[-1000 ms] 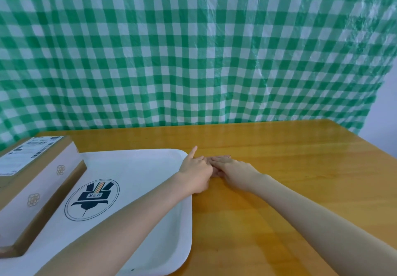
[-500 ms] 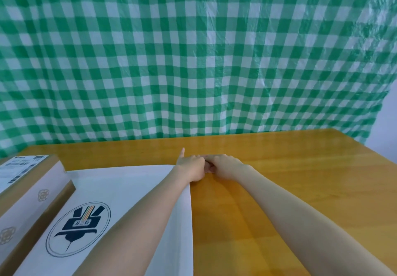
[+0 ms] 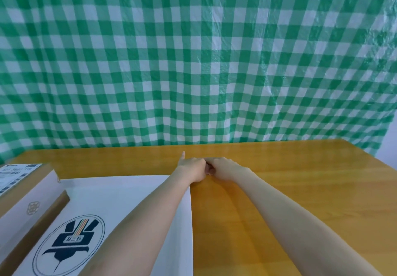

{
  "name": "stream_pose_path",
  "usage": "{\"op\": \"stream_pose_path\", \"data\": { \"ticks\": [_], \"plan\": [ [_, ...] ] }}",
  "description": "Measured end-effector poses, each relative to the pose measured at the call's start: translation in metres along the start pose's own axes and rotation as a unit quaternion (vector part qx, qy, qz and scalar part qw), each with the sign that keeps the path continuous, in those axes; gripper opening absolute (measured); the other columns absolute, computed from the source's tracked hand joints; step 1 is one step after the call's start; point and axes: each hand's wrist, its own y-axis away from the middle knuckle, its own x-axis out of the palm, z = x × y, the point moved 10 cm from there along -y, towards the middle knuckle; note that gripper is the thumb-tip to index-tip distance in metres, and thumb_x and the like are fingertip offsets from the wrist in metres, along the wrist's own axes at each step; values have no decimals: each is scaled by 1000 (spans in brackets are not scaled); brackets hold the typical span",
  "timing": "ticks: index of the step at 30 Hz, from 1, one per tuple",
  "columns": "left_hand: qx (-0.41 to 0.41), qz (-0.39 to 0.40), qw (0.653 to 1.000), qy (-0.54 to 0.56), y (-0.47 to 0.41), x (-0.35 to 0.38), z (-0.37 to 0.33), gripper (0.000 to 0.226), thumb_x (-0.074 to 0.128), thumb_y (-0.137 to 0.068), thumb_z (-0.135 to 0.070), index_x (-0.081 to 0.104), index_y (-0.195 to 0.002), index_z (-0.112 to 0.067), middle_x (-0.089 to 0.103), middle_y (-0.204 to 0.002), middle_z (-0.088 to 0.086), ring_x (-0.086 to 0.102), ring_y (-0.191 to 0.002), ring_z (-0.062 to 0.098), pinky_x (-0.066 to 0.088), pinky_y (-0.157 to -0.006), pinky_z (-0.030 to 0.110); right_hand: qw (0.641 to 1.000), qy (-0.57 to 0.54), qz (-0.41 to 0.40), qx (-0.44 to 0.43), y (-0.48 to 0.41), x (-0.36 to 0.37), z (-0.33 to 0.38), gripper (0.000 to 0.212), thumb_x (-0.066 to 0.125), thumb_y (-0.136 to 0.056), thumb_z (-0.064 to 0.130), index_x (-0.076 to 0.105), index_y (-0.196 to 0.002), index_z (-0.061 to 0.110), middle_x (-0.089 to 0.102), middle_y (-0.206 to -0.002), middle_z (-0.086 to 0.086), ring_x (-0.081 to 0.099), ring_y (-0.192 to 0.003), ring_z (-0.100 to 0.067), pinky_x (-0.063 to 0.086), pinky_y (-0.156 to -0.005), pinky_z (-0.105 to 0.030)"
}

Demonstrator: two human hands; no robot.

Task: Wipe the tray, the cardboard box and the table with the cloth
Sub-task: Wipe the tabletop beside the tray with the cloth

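Knuckles touching on orange wooden table point(image 3: 300, 189), left hand point(image 3: 191, 168) curled, forefinger out, right hand point(image 3: 223, 168) curled, I cannot tell what either holds, white rectangular logo tray point(image 3: 129, 194), brown-and-white cardboard box point(image 3: 25, 198) leftward

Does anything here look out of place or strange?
No cloth is in view. The left hand and the right hand meet on the table by the far right corner of the tray; whether they hide anything, I cannot tell. The cardboard box lies on the tray's left part. Nothing looks spilled or damaged.
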Motion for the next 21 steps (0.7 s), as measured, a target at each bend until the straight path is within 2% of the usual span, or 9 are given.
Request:
{"op": "stream_pose_path", "data": {
  "ticks": [3,10,13,18,21],
  "plan": [
    [-3,-13,1000,-2,-4,-1,2,37,31,-99,-18,61,-114,-32,57,-130,0,46,-126,21,-4,-115,54,1000,-2,-8,-5,-6,-2,-1,60,40,-94,7,30,-145,37,57,-130,-5,55,-114,-27,47,-86,-35],
    [-13,-16,1000,-15,-6,-5,4,33,34,-98,-16,61,-114,-26,59,-128,2,49,-123,22,0,-116,53,1000,16,-19,-5,-13,-2,-3,55,42,-96,14,30,-144,37,60,-126,-7,58,-109,-28,49,-84,-36],
    [-14,-1,1000,-24,-4,-4,1,38,32,-98,-12,55,-124,-25,49,-140,5,41,-131,23,3,-117,52,999,22,-24,4,-14,-1,-6,54,41,-97,16,29,-144,40,60,-125,-8,58,-108,-29,49,-81,-36],
    [-12,16,999,-39,6,-1,1,50,29,-97,-9,33,-144,-25,21,-156,7,18,-144,23,3,-118,51,998,54,-42,17,-8,-3,-5,58,40,-94,14,28,-145,41,60,-125,-10,59,-108,-31,49,-79,-36],
    [-22,27,998,-50,14,2,2,50,30,-97,-9,31,-146,-21,24,-155,8,20,-144,22,4,-118,47,998,59,-30,18,-1,3,-4,55,40,-95,17,30,-144,38,59,-128,-9,58,-111,-30,49,-83,-37]
  ]
}}
